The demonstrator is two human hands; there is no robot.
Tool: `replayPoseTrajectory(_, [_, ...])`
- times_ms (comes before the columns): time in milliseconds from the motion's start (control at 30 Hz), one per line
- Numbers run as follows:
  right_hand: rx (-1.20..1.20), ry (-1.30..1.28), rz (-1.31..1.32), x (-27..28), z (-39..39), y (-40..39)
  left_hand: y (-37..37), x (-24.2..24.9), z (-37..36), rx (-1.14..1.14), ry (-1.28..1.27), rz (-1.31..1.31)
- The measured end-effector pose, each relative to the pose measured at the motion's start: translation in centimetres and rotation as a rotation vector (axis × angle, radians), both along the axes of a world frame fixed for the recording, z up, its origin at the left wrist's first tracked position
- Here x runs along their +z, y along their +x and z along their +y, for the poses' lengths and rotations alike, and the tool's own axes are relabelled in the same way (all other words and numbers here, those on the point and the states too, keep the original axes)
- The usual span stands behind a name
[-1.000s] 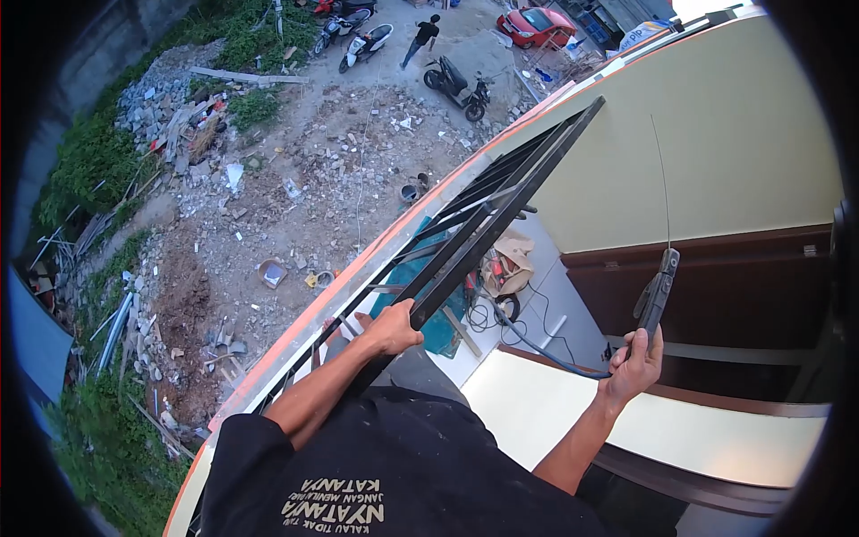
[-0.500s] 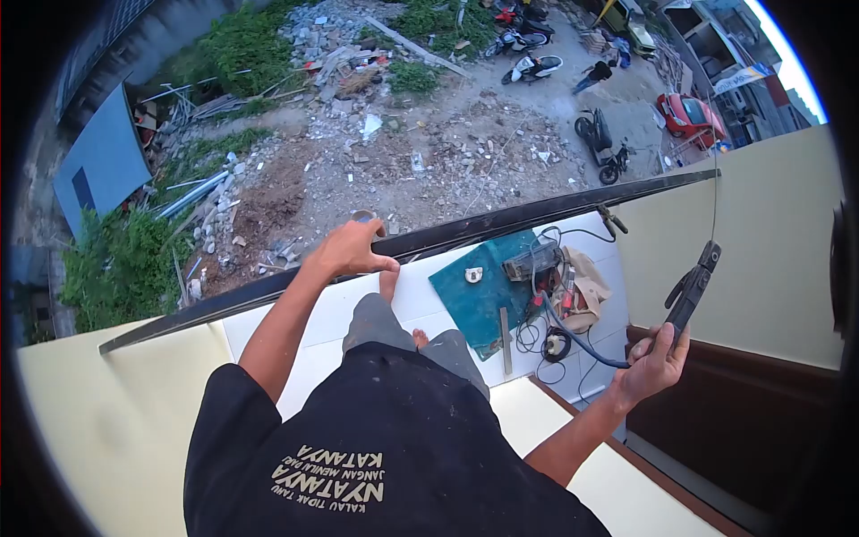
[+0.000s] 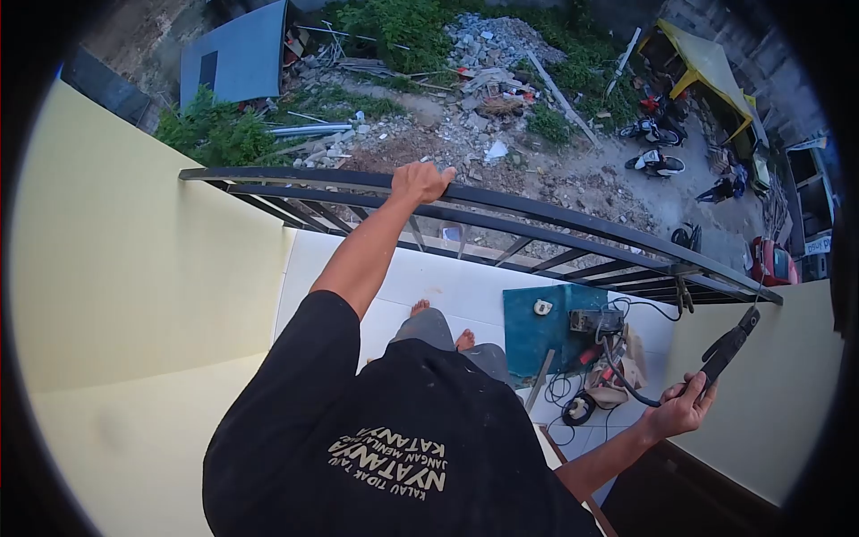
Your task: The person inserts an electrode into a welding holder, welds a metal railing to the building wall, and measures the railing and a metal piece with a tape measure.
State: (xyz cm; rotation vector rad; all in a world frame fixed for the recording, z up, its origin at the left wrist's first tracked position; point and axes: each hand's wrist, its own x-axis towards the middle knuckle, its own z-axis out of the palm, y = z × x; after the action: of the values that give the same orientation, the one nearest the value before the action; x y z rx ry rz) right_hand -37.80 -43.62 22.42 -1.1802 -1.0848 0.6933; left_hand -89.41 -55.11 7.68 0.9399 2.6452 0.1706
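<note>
Looking down from the head camera, a black metal railing [image 3: 555,224] was seen already stood up along the balcony edge, running from about 9 o'clock across to 3 o'clock. The left hand [image 3: 419,182] was clamped over the top rail at roughly 12 o'clock, fingers curled round it. Over at 4 o'clock the right hand [image 3: 682,410] was closed around the handle of a welding electrode holder [image 3: 727,345], which was kept up and well apart from the rail, with its cable [image 3: 626,380] trailing back down to the floor.

On the white tiled floor [image 3: 465,291] a teal board [image 3: 528,327] was laid out near 3 o'clock, with a small welding machine [image 3: 595,320] on it and coiled leads [image 3: 573,407] just beside. Bare feet [image 3: 443,324] could be made out under the railing.

As for progress: the frame looked to be placed, so positioning seemed mostly done. No arc, no contact between holder and steel was seen, so the actual tacking at the ends was probably still left. Whether any joints had been welded already couldn't be told from this angle, tbh.
</note>
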Motion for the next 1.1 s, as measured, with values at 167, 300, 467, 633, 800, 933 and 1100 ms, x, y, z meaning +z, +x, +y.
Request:
replayPoseTrajectory(167, [-0.050, 0.024, 0.004, 0.7, -1.7, -1.3, -0.5, 0.5, 0.2, -0.017, 0.019, -0.038])
replayPoseTrajectory(300, [-0.093, 0.005, 0.061, 0.9, -3.9, -2.0, -1.9, 0.2, 0.3, -0.086, -0.002, -0.097])
replayPoseTrajectory(467, [-0.108, 0.002, 0.151, -1.5, -8.6, 0.0, -8.5, -2.9, -0.4, -0.356, 0.241, -0.607])
replayPoseTrajectory(633, [-0.124, -0.110, 0.354, -3.0, -13.2, -0.6, -7.3, -0.3, -5.4, -0.226, -0.080, -0.067])
replayPoseTrajectory(800, [-0.204, -0.136, 0.400, -4.8, -15.8, -2.8, -5.7, 1.5, -5.2, -0.216, -0.053, -0.039])
replayPoseTrajectory(933, [-0.271, -0.137, 0.393, -6.0, -17.4, -4.2, -5.9, 1.0, -4.8, -0.265, -0.039, -0.045])
replayPoseTrajectory(1100, [-0.320, -0.158, 0.411, -8.7, -19.1, -5.0, -5.9, 1.1, -5.0, -0.244, -0.024, 0.001])
